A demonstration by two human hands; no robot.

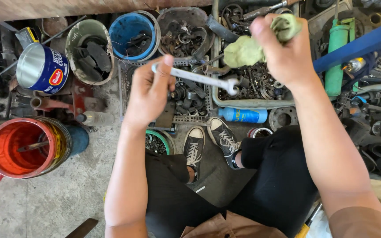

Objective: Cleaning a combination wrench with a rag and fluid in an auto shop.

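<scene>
A: Landmark for these notes is the wrench. Start far left of it. What do you have down there?

B: Far left and lower, a red bucket with a stick lying in it. Above that, still left of the wrench, a blue tin on its side, open end showing silver. Nearer, a pale tub of dark scraps, then a blue tub just up and left of the wrench.

A: Your left hand?

B: Your left hand holds the wrench by its left end, fingers wrapped over the shaft, thumb up by the tip. The wrench runs right and slightly down from that hand, in the air above a grey crate of metal parts.

A: Below the wrench?

B: Your two black shoes with white laces on the concrete, black trousers under them. A blue bottle lies flat just below the wrench's right end.

A: And the right end itself?

B: The ring end sits free, near a green rag but I cannot tell if they touch. Your right hand is up and right of the wrench, closed tight on the rag, with cloth bunched out on both sides of the fist.

A: Further right?

B: A tray of washers and rings behind the ring end, then a green cylinder standing upright, and a blue bar slanting across, well right of the wrench.
</scene>
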